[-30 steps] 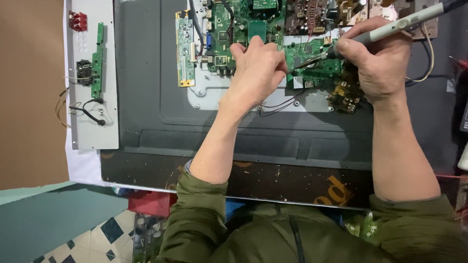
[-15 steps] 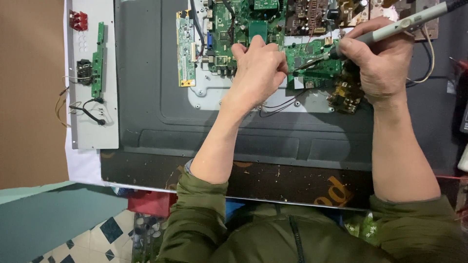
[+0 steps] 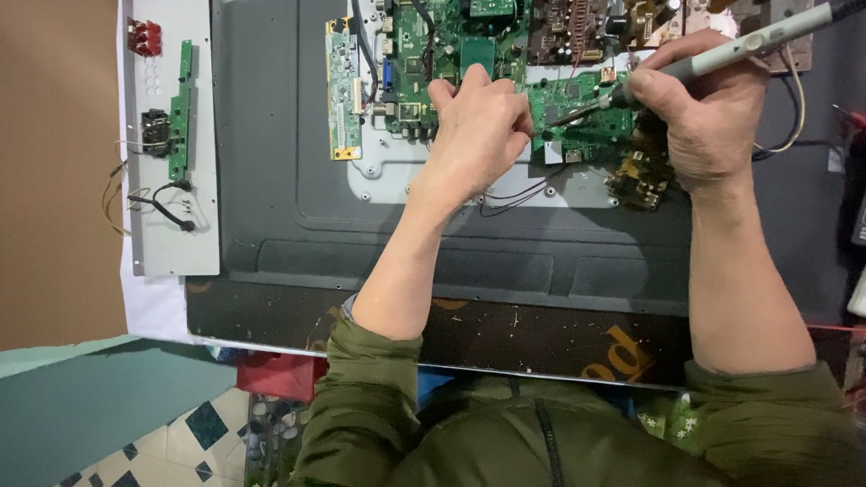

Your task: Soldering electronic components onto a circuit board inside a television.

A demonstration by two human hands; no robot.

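My left hand (image 3: 478, 135) rests with curled fingers on a green circuit board (image 3: 582, 126) mounted on the dark back panel of a flat screen (image 3: 361, 225); I cannot tell what the fingertips pinch. My right hand (image 3: 704, 117) grips a grey soldering iron (image 3: 758, 41) like a pen. Its metal tip touches the green board just right of my left fingers. A larger green main board (image 3: 433, 45) lies behind my left hand.
A narrow green strip board (image 3: 343, 90) sits left of the main board. A grey metal plate (image 3: 171, 144) with a small green board, red connectors and black wires lies at far left. Brown boards (image 3: 577, 27) sit at top. Red and black wires (image 3: 514, 194) trail below my left hand.
Both hands stay on the small green board. The iron tip has shifted very slightly; nothing else moved.
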